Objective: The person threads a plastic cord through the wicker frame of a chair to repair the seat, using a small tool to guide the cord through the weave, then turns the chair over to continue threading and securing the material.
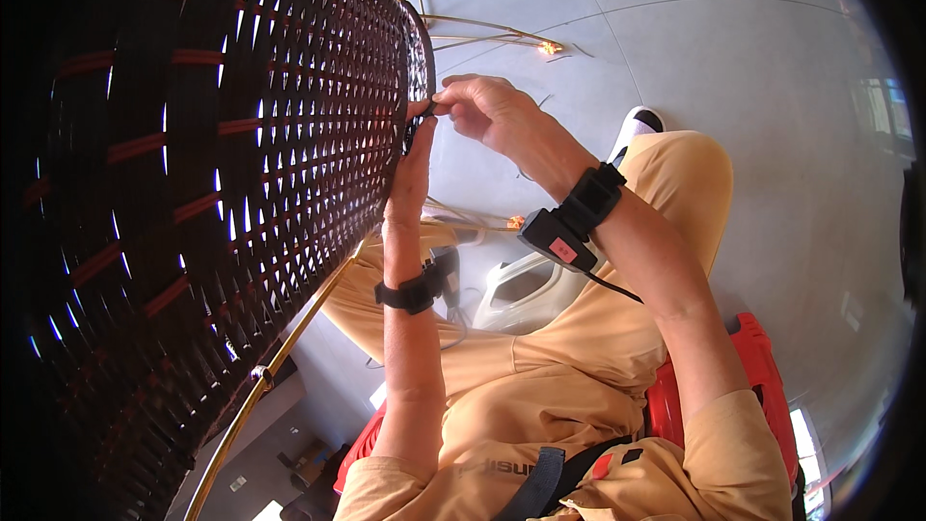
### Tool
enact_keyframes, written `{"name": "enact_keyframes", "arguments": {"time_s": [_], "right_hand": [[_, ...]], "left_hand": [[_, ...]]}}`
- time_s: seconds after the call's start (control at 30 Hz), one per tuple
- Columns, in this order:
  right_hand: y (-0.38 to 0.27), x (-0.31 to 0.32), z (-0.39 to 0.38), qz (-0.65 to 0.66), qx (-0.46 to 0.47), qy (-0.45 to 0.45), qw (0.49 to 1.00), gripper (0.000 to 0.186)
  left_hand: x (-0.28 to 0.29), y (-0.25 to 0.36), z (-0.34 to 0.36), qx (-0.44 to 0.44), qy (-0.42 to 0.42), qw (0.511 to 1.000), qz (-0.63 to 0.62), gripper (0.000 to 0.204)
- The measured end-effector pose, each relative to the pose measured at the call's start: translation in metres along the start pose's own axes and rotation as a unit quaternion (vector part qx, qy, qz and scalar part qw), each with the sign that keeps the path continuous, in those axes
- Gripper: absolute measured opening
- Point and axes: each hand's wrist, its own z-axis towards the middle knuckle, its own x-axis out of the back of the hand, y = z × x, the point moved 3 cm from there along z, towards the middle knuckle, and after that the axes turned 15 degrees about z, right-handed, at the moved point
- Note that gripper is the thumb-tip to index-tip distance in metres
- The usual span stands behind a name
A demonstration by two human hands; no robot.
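Woven panel (318, 125) fills frame left, rim (424, 48) slanting top centre to lower left; right grip (490, 113) pinches dark strand (427, 112), left grip (410, 171) clasps rim

Tan short-sleeved clothing (579, 352) is worn with black wrist straps (593, 201).

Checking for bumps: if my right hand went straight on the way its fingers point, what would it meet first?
Your right hand, pointing leftward, would likely meet the rim of the dark woven piece first; its fingers look right at it, though depth there is hard to judge.
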Motion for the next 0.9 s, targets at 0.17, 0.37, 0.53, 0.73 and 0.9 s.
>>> {"name": "enact_keyframes", "arguments": {"time_s": [0.17,0.37,0.53,0.73,0.9], "right_hand": [[0.002,-0.005,0.001,-0.001,0.031,0.017,0.999,0.013],[-0.011,-0.013,-0.006,-0.144,0.089,-0.032,0.985,0.017],[-0.022,-0.005,-0.006,-0.274,0.190,-0.014,0.943,0.014],[-0.009,-0.004,-0.020,-0.474,0.346,-0.069,0.807,0.011],[0.002,-0.006,-0.019,-0.456,0.406,-0.060,0.790,0.010]], "left_hand": [[0.000,0.008,0.002,-0.026,0.035,0.999,0.023,0.004],[0.000,0.000,0.003,0.027,0.053,0.997,-0.042,0.003],[0.000,-0.017,0.001,0.044,0.059,0.997,0.005,0.005],[-0.002,-0.020,0.001,0.030,0.044,0.999,0.002,0.006],[-0.002,-0.024,0.002,0.025,0.042,0.999,0.008,0.006]]}}
